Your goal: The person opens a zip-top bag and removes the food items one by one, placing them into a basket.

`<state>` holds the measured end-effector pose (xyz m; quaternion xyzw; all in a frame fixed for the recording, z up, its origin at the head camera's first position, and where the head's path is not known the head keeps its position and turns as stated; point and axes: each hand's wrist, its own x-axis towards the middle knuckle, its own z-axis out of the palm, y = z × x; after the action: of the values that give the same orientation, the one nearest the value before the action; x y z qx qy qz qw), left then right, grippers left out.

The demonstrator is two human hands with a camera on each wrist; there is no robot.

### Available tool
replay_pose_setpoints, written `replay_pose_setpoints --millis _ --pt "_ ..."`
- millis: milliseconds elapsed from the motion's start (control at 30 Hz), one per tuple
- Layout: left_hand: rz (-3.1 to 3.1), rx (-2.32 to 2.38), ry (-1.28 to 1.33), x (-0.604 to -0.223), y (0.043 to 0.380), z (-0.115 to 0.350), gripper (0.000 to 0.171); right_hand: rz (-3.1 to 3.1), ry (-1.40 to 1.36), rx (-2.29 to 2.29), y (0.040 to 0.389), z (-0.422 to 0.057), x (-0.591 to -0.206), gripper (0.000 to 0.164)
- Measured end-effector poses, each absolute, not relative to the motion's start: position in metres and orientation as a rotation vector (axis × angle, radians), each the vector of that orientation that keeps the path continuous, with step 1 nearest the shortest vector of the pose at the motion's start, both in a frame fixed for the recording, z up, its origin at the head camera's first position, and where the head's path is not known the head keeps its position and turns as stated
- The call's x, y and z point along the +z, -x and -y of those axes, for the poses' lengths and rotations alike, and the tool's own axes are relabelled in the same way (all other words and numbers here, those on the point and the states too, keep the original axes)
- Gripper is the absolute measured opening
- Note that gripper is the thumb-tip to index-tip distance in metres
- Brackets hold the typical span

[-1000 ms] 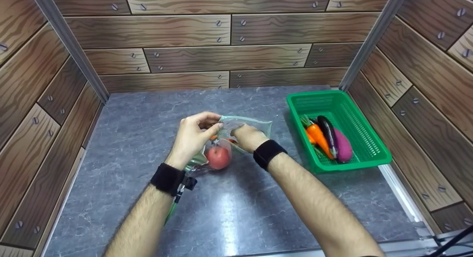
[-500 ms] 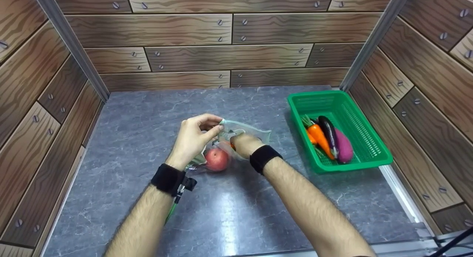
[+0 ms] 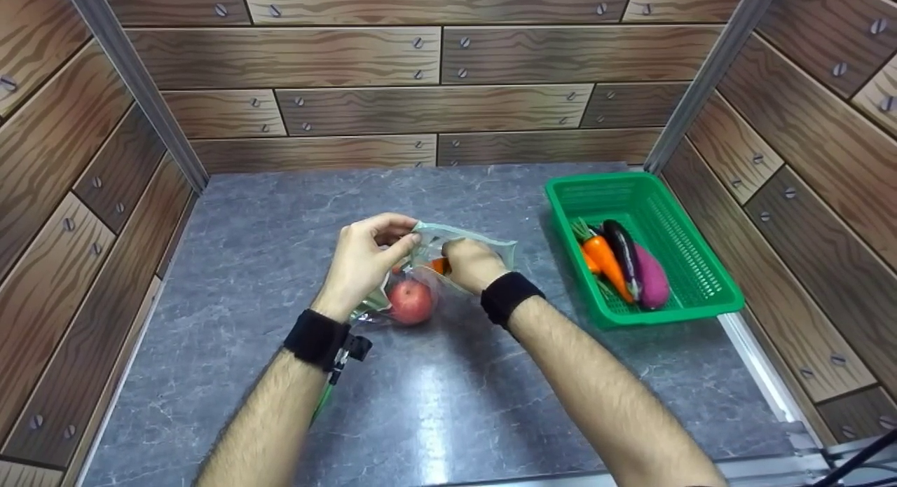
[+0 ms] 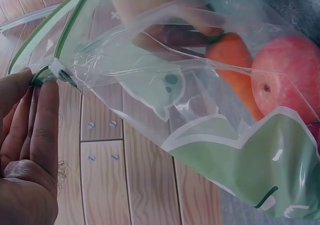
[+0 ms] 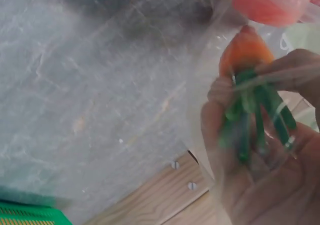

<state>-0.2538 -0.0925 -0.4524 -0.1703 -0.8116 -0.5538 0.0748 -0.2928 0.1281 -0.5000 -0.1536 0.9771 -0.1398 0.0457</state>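
Observation:
A clear zip bag [image 4: 240, 160] with green printing hangs from my left hand [image 3: 368, 259], whose thumb and fingers pinch its upper corner by the white slider [image 4: 62, 71]. Inside the bag lies a pinkish-red apple [image 3: 411, 302]; a bit of another red item [image 4: 314, 130] shows below it in the left wrist view, its kind unclear. My right hand [image 3: 476, 264] reaches in through the bag's mouth. Its fingers grip a carrot [image 5: 245, 52] around the green leafy top [image 5: 247, 100], and the orange tip points toward the apple.
To the right stands a green plastic basket [image 3: 701, 308]. It holds orange carrots [image 3: 606, 263], a dark eggplant [image 3: 622, 256] and a purple eggplant-shaped item [image 3: 652, 277]. Wood-patterned panels [image 3: 350, 56] wall in the grey marbled table [image 3: 245, 298].
My right hand, inside the bag throughout, dips slightly and then shifts back up and right with the carrot. The left hand keeps its pinch and barely moves.

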Motion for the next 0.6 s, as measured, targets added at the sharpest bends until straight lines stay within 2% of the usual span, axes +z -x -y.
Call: replay_pose_setpoints --millis 267,333,600 --pt "2.447 -1.647 0.507 -0.449 0.253 0.091 0.021 -3.091 0.599 -0.408 0.285 -0.132 -0.483 0.034" --pt "2.446 -1.634 0.513 -0.448 0.252 0.091 0.022 -3.111 0.619 -0.423 0.283 -0.134 -0.479 0.035" --pt "2.436 -1.623 0.526 -0.449 0.253 0.090 0.022 -3.166 0.736 -0.468 0.271 -0.145 -0.460 0.006"
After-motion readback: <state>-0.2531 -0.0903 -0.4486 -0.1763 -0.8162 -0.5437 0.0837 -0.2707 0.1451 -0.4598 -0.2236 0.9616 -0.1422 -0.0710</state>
